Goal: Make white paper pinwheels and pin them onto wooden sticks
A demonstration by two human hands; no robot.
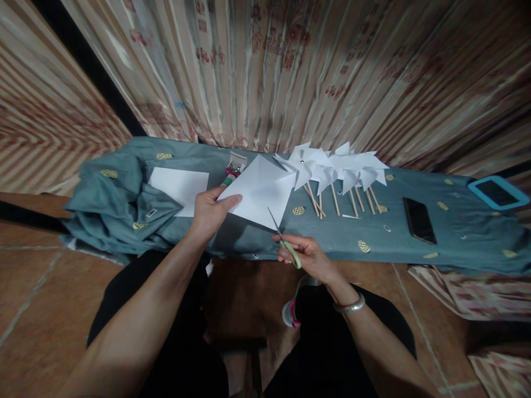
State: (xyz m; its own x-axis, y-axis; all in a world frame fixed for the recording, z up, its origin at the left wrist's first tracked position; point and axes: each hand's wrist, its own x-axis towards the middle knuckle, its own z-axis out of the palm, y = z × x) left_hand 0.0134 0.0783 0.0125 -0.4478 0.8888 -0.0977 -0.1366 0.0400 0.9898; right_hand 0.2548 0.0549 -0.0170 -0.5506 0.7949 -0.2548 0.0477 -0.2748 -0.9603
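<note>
A square white sheet of paper (261,190) is pinched at its left corner by my left hand (211,213), thumb on top. My right hand (305,254) grips green-handled scissors (291,253), their blades at the sheet's lower edge near the bottom corner. Whether the blades are parted I cannot tell. Right of the sheet, several white paper pinwheels (326,166) on wooden sticks lie overlapping in a row. Another stack or sheet of white paper (182,185) rests on the cloth at the left, partly under a fold.
A small open box of metal pins (236,164) sits behind my left hand, beside a green cylindrical item (228,180). A black phone (418,220) and a blue-framed tablet (498,192) lie to the right on the grey-green cloth (332,240). Curtains (265,72) hang behind.
</note>
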